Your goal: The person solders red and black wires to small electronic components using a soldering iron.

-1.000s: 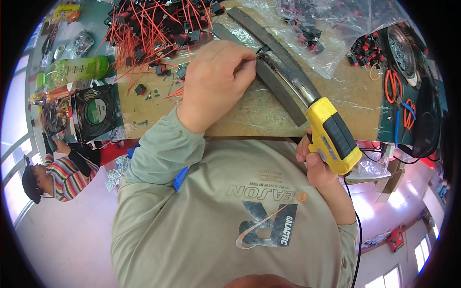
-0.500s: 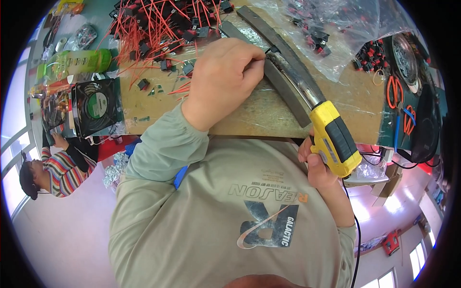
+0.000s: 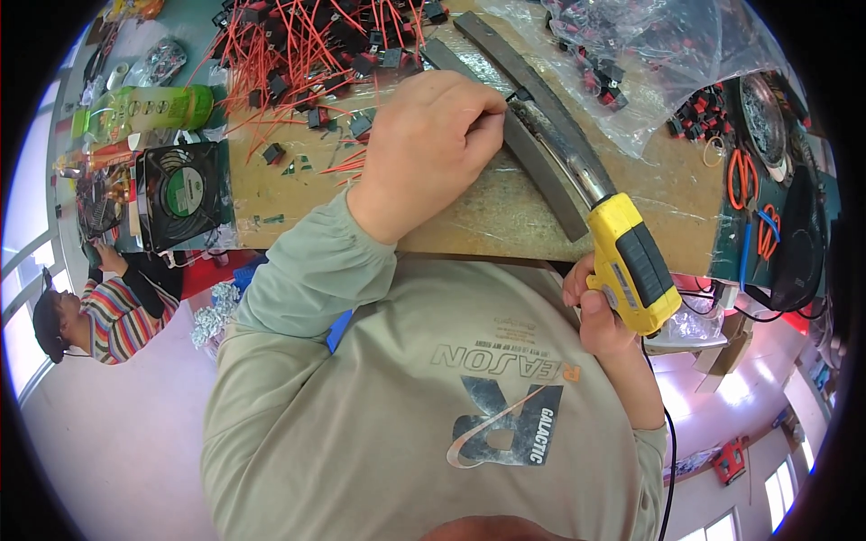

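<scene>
My right hand [image 3: 603,316] is wrapped round the grip of a yellow-and-black soldering gun [image 3: 636,261]. Its long metal barrel points up and left, over two dark curved bars [image 3: 546,180] lying on the bench. My left hand [image 3: 431,149] is closed in a pinch beside the gun's tip, above the nearer bar. What its fingers hold is hidden. A small dark piece [image 3: 518,94] shows between the fingertips and the tip. Beyond that hand lies a heap of small black switches with red wires [image 3: 311,54]; some loose red wire ends [image 3: 347,162] lie next to my left wrist.
Clear plastic sheeting [image 3: 649,54] covers more switches at the back right. Orange-handled pliers [image 3: 743,180] and a metal dish [image 3: 762,117] are at the right. A black fan [image 3: 180,194] and a green bottle [image 3: 153,110] stand left. Another person [image 3: 108,316] sits beyond the left edge.
The whole view has shifted slightly. Both hands keep their grips, with the soldering gun's tip still beside my left fingers.
</scene>
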### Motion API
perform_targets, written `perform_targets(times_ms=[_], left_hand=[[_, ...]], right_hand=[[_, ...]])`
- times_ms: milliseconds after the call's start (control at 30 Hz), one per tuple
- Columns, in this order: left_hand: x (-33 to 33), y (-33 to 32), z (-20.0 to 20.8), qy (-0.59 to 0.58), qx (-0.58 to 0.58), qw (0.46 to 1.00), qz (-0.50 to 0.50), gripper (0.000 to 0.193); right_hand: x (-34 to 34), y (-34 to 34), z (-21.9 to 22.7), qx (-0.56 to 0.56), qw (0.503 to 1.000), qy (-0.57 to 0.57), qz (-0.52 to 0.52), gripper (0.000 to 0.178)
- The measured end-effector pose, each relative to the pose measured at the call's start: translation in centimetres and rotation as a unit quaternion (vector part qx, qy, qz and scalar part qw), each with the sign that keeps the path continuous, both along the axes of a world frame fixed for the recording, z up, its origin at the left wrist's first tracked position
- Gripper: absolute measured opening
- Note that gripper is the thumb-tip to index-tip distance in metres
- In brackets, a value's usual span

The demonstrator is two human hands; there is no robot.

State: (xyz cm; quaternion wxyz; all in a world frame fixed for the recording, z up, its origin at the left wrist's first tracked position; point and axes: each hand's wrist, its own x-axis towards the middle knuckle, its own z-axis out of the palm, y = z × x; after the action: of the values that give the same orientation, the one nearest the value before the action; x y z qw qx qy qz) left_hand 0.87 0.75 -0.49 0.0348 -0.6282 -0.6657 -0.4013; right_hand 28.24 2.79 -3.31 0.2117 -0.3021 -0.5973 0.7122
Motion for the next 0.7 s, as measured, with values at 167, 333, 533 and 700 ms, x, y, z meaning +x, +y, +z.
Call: perform_targets(times_ms=[167, 333, 533, 700], left_hand=[[-0.2, -0.2, 0.4, 0.005, -0.043, 0.999, 0.006, 0.009], [-0.1, -0.2, 0.5, 0.005, -0.043, 0.999, 0.006, 0.008], [-0.2, -0.2, 0.5, 0.008, -0.044, 0.999, 0.001, 0.008], [0.0, -0.2, 0.6, -0.001, -0.052, 0.999, 0.003, 0.008]], right_hand=[[-0.5, -0.3, 1.0, -0.076, 0.995, 0.044, -0.038, 0.071], [-1.2, 0.2, 2.0, -0.069, 0.991, 0.078, -0.085, 0.083], [-1.5, 1.2, 2.3, -0.087, 0.984, 0.102, -0.117, 0.08], [-1.5, 1.2, 2.0, -0.077, 0.983, 0.114, -0.12, 0.081]])
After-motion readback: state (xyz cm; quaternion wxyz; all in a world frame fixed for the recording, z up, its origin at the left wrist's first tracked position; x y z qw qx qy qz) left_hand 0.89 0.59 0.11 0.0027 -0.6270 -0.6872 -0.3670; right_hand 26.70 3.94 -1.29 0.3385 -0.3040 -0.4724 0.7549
